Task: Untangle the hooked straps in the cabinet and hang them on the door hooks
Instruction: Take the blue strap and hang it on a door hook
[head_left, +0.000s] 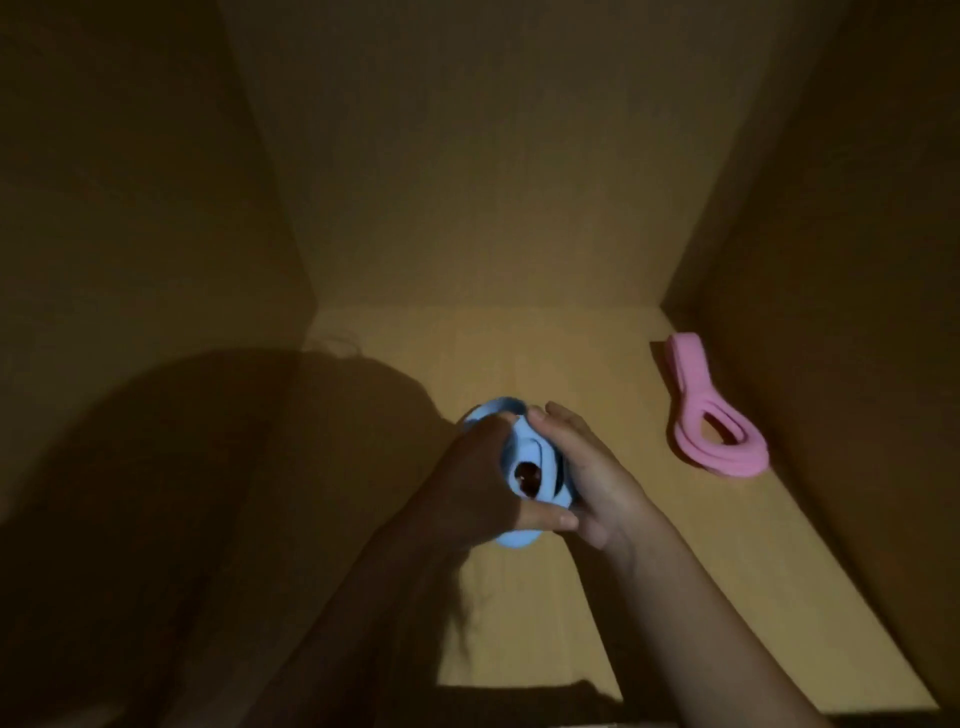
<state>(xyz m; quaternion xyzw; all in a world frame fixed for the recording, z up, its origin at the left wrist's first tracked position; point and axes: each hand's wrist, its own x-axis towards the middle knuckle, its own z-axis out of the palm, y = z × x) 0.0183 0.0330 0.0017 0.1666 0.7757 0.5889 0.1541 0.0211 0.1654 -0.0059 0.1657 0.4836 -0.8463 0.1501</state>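
Inside the dim cabinet, the blue strap (521, 440) is gripped by 2 hands over the middle of the cabinet floor (597, 358). The left hand (467, 480), deep in shadow, is curled round the strap's left side, with its thumb laid across the lower end. The right hand (589, 480) is closed round the right side, its fingertips reaching the top loop. The strap's loops are bunched between the palms. The pink strap (727, 462) is seen lying on the floor just beside the right wall (831, 312), well apart from both hands.
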